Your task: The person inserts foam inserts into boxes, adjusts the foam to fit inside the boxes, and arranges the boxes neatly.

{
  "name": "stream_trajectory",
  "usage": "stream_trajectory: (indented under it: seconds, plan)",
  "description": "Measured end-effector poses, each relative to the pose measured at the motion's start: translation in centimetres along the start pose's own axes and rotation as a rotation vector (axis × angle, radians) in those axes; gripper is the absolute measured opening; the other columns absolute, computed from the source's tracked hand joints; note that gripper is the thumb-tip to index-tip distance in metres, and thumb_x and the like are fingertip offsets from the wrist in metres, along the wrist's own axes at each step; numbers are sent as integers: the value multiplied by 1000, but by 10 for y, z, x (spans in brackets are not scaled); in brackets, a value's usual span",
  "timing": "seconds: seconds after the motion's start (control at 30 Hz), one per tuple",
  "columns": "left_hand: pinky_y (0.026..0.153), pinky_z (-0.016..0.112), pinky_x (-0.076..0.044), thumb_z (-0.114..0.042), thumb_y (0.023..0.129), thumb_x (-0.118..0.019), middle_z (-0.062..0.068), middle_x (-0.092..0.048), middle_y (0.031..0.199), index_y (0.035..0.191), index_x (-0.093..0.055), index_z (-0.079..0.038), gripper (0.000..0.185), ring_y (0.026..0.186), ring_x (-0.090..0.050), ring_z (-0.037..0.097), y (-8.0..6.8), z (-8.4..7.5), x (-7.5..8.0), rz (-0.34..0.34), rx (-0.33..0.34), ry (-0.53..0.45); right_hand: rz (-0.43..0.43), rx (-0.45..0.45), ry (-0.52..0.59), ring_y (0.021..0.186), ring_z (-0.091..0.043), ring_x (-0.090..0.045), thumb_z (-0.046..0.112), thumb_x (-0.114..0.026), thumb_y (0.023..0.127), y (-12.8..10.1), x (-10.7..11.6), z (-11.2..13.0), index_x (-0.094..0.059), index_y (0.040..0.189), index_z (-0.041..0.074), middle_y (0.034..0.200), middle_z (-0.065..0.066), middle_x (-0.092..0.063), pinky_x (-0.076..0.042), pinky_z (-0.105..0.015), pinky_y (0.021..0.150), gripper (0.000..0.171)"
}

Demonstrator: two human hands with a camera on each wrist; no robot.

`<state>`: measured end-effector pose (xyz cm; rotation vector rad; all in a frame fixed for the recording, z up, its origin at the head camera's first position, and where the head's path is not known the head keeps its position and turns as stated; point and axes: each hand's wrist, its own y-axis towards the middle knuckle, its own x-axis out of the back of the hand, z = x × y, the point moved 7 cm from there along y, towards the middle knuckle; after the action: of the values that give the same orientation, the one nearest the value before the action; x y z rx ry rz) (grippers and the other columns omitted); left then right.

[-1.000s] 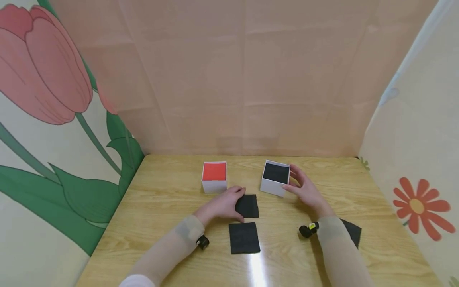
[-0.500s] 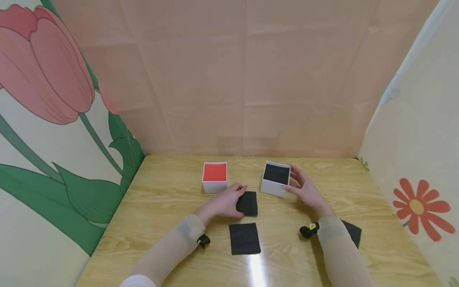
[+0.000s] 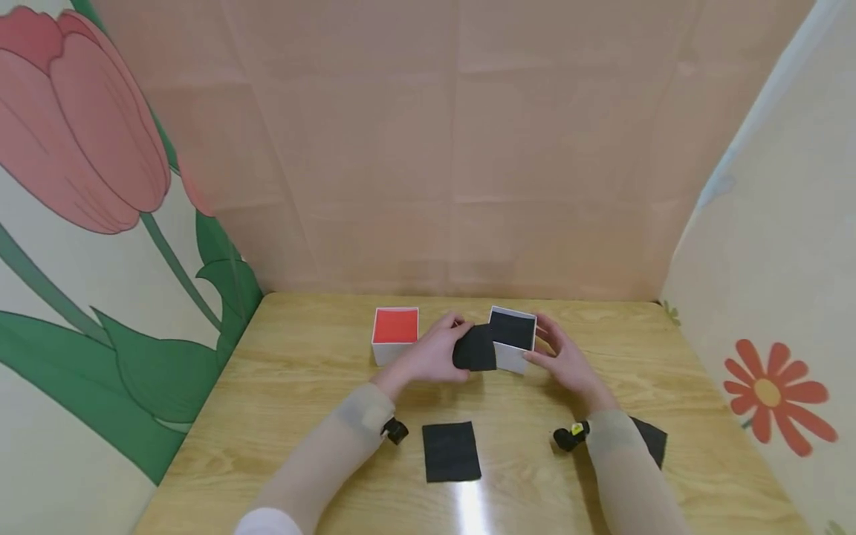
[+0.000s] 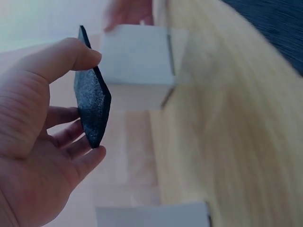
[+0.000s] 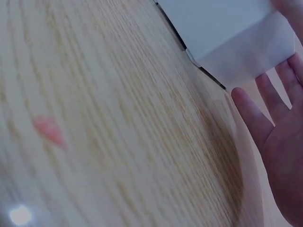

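My left hand (image 3: 435, 355) pinches a black foam square (image 3: 475, 348) between thumb and fingers and holds it off the table, just left of a white box with a black inside (image 3: 512, 338). In the left wrist view the black square (image 4: 92, 101) stands on edge in my left hand (image 4: 42, 142), with the white box (image 4: 135, 56) behind it. My right hand (image 3: 562, 357) rests with straight fingers against the right side of that box. In the right wrist view, my right hand's fingers (image 5: 265, 123) touch the white box (image 5: 232, 38).
A white box with a red inside (image 3: 395, 331) stands left of my left hand. One black square (image 3: 451, 451) lies flat near the front of the wooden table (image 3: 301, 371). Another black square (image 3: 652, 440) lies partly under my right forearm. Cloth walls enclose the table.
My left hand has lifted the black square off the table and carried it up and right toward the black-lined box. The right hand stays at the box.
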<state>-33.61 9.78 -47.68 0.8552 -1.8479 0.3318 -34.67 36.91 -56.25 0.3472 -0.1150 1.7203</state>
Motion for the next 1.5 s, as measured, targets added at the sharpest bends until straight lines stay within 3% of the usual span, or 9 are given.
stream_trajectory:
  seconds: [0.27,0.43,0.7,1.0,1.17,1.5]
  plan:
    - [108,31,-49,-31,83,-89,5,-45,148,162,-46,-9,93,130,-49,21,29,-19,10,-12,-29,-7,1,-32,-26,160,-41,-22,32,-82,98,-3,-1,0,-18,173,24,177,-8,-22,-29,-62,122,99]
    - [109,29,-46,-30,83,-89,9,-45,149,160,-47,-6,91,131,-50,23,52,-29,10,4,-63,21,5,-12,-20,160,-44,-22,27,-80,99,-4,0,1,-17,173,18,177,-12,-21,-28,-63,121,98]
    - [108,24,-44,-27,83,-88,11,-45,151,159,-47,-4,89,128,-52,21,78,-25,4,53,-23,20,19,2,15,159,-44,-22,21,-80,99,-2,-4,3,-19,172,16,176,-11,-22,-31,-62,121,95]
    - [102,27,-49,-26,86,-86,10,-41,154,159,-48,-5,85,121,-56,20,88,-25,-1,109,17,-18,20,-8,-16,159,-45,-22,24,-79,100,-3,-3,2,-18,173,20,177,-12,-20,-31,-62,121,95]
    - [105,28,-48,-29,90,-85,9,-40,156,160,-46,-7,83,125,-55,20,92,-25,-8,133,23,-19,14,-21,-7,160,-42,-21,26,-79,100,-6,-4,0,-20,172,24,177,-8,-21,-29,-62,122,93]
    - [113,27,-42,-23,91,-79,12,-41,163,160,-47,-4,78,137,-52,21,93,-21,-12,154,-6,-25,11,0,19,160,-40,-23,21,-80,100,-5,-8,2,-21,172,23,176,-8,-23,-29,-61,122,94]
